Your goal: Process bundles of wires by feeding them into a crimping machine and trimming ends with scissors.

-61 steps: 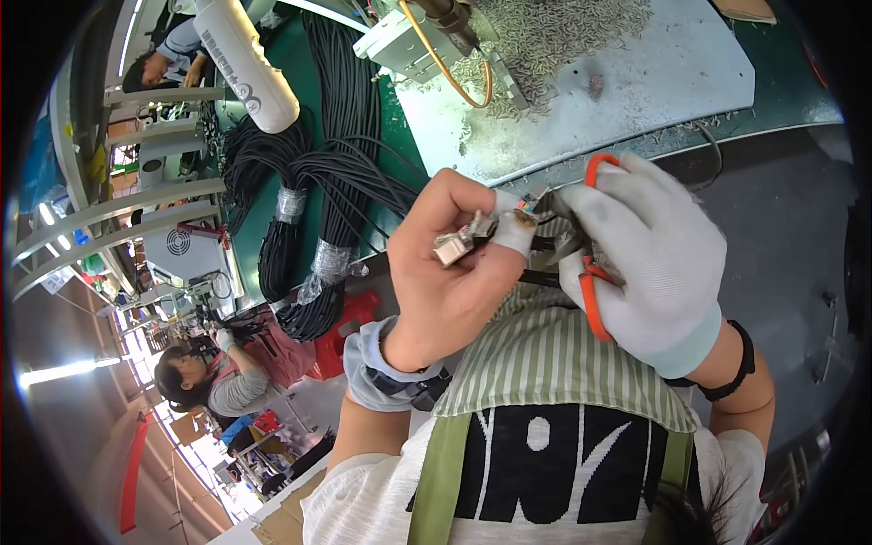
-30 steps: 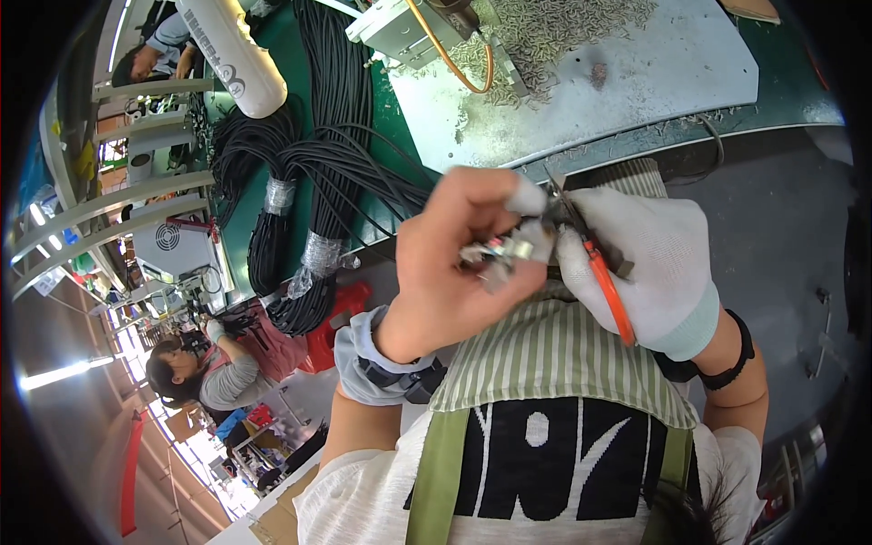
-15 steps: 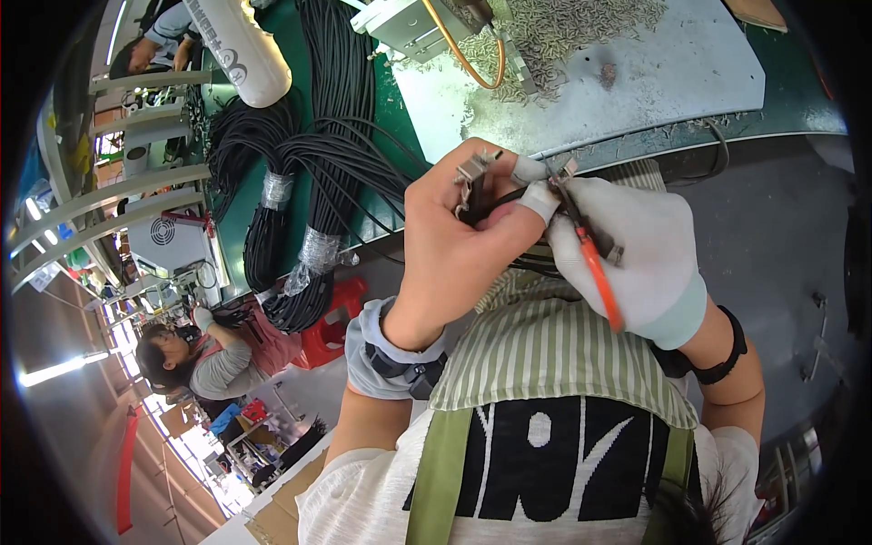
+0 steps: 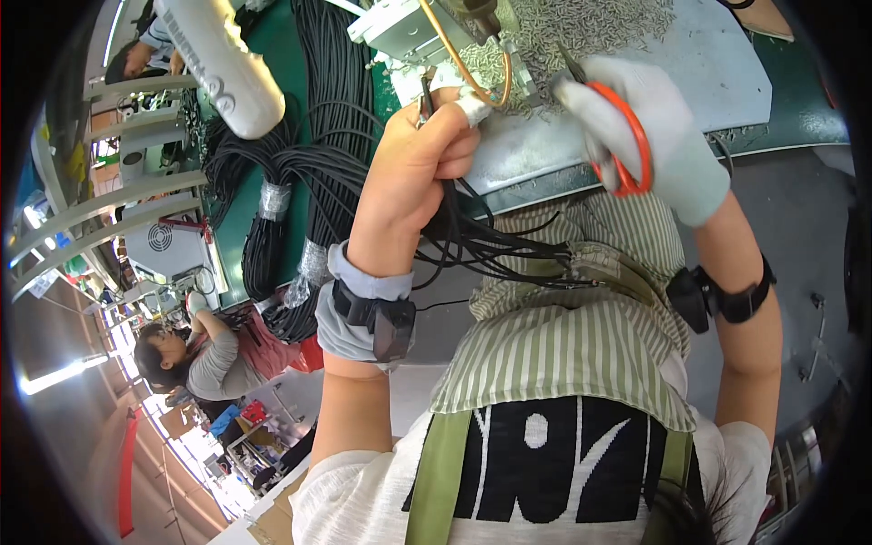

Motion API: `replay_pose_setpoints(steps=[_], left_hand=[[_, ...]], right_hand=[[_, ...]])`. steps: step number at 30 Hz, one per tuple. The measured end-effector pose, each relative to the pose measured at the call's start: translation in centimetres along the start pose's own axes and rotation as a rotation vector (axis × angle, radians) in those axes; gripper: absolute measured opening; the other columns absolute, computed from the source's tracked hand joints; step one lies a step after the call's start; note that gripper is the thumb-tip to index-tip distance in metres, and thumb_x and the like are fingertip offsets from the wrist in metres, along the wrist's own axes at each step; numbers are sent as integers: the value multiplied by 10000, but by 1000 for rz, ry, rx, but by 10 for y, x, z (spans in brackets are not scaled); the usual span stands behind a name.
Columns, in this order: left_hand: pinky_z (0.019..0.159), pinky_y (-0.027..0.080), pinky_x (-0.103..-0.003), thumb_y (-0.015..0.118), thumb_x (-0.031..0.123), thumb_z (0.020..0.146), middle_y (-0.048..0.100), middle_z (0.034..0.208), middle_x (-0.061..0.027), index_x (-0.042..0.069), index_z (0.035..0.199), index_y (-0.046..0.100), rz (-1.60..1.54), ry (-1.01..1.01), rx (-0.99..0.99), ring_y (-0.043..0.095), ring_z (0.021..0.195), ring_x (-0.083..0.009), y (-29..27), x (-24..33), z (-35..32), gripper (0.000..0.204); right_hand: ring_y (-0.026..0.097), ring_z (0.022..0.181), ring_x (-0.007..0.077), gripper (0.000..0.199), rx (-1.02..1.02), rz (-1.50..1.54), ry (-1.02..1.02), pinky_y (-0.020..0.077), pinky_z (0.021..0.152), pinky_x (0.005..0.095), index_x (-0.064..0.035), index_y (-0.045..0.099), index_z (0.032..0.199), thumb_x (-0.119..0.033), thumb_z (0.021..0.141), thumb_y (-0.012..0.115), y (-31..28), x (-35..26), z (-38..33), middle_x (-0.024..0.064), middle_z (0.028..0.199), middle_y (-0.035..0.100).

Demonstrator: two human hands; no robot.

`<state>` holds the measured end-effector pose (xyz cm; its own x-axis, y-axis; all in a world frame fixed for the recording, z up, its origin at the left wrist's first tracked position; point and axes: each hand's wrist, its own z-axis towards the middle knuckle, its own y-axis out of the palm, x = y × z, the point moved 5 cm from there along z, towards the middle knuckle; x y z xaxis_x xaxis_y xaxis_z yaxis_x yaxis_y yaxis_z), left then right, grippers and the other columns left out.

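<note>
My left hand (image 4: 409,173), with white covers on some fingertips, is closed at the near left corner of the white board (image 4: 536,154), beside a small grey machine (image 4: 409,32). It grips black cables (image 4: 454,238), which hang from below the fist and trail across my lap. A small metal end sticks up by the thumb; the fingers partly hide it. My right hand (image 4: 649,109), in a white glove, is raised over the board, closed around scissors with orange handles (image 4: 641,136). Their dark blades (image 4: 570,65) point up and left, towards a heap of small metal pieces (image 4: 590,27).
Long bundles of black cable (image 4: 331,91) lie on the green table (image 4: 259,54) at the left. A white cylinder (image 4: 227,73) hangs above them. An orange-brown tube (image 4: 445,36) curves down from the machine. Another person (image 4: 200,350) sits working at the left.
My hands have parted. The left moved up and left to the machine with the cables; the right moved up and right over the board with the scissors.
</note>
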<state>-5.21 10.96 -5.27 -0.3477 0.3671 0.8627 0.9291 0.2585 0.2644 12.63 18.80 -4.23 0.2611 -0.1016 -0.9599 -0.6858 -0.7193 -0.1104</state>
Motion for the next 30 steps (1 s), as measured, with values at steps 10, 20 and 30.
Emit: replay_pose_setpoints(steps=[10, 20, 30], left_hand=[[447, 272, -176, 585, 50, 808, 470, 647, 46, 71, 741, 522, 175, 84, -6, 378, 540, -10, 1, 10, 43, 94], [595, 450, -200, 684, 33, 701, 584, 695, 15, -3, 862, 605, 732, 526, 271, 510, 645, -38, 18, 31, 34, 183], [488, 353, -185, 549, -67, 747, 499, 639, 33, 3, 803, 539, 712, 493, 191, 412, 551, -28, 20, 30, 34, 90]], right_hand=[[490, 398, 102, 281, 19, 12, -9, 388, 390, 238, -7, 534, 713, -237, 872, 566, 1, -17, 56, 38, 519, 499], [532, 454, 124, 264, 39, -189, -454, 409, 415, 261, 2, 557, 737, -231, 850, 607, -8, -10, 68, 55, 539, 506], [608, 631, 155, 190, 198, -812, -1160, 472, 533, 278, -13, 626, 998, -121, 842, 636, -8, -22, 50, 135, 903, 574]])
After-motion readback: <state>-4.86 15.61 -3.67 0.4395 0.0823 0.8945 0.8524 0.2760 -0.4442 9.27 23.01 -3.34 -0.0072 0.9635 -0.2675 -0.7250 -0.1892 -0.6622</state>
